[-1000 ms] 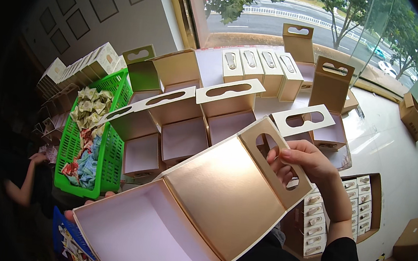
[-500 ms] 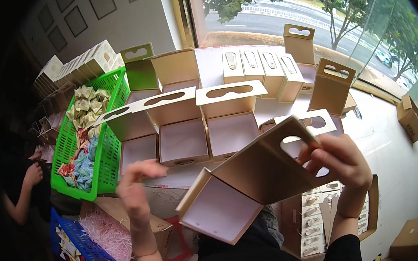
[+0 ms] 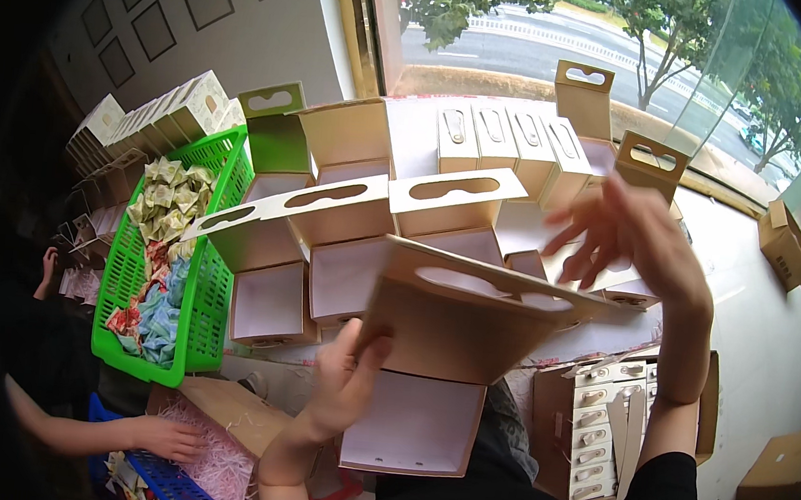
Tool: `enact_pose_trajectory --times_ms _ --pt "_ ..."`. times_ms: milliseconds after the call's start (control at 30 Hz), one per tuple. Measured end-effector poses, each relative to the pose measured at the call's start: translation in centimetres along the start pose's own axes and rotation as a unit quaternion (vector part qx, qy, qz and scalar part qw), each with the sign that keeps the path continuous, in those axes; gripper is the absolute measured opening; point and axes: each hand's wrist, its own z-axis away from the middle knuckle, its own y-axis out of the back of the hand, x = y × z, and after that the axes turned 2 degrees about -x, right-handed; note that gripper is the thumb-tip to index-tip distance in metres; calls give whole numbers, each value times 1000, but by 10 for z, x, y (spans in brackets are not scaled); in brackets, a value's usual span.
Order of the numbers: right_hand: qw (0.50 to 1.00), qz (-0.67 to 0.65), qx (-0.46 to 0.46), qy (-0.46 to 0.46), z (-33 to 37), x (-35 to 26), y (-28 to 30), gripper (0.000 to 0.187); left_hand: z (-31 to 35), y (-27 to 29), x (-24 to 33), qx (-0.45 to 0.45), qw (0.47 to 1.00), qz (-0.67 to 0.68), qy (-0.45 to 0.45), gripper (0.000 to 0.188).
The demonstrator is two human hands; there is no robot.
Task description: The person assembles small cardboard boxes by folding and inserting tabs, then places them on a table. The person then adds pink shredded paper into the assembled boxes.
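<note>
Left hand [image 3: 343, 383] pinches the side of the gold handle-cutout gift box [image 3: 455, 329], lid up, at the torso. Right hand [image 3: 628, 239] empty, fingers spread, blurred. Risk: 1-handed hold may slip, creasing the lid.

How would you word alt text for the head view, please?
A person's left hand holds an open, pale-lined brown box; the right hand, blurred, hovers up to its right. More open boxes stand ahead, beside a green basket of crumpled bundles.
</note>
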Motion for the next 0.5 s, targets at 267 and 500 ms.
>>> enact_pose_trajectory --times_ms 267,500 --pt "898 439 -4 20 -184 67 32 41 -4 8 -15 71 994 78 33 28" --pt "835 547 -22 -51 -260 102 -9 66 -3 1 -33 47 992 95 67 29"
